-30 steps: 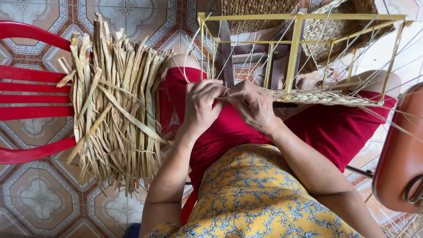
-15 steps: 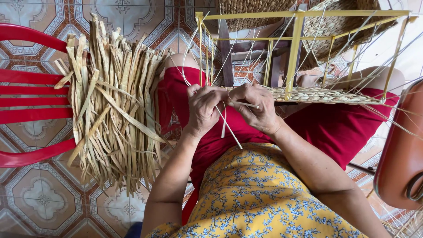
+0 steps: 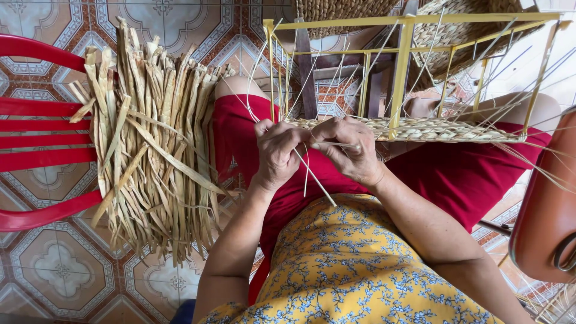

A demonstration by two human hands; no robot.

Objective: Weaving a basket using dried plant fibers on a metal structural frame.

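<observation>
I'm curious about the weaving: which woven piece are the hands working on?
The flat woven mat inside the yellow frame, at both hands' fingertips; the two finished baskets sit beyond, untouched.

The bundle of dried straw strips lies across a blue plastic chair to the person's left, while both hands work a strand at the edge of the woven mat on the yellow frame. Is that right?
Not quite: the chair is red, not blue, as the head view shows. The rest holds: the bundle of dried straw strips lies across it to the person's left, and the left hand and right hand work a strand at the edge of the woven mat on the yellow frame.
</observation>
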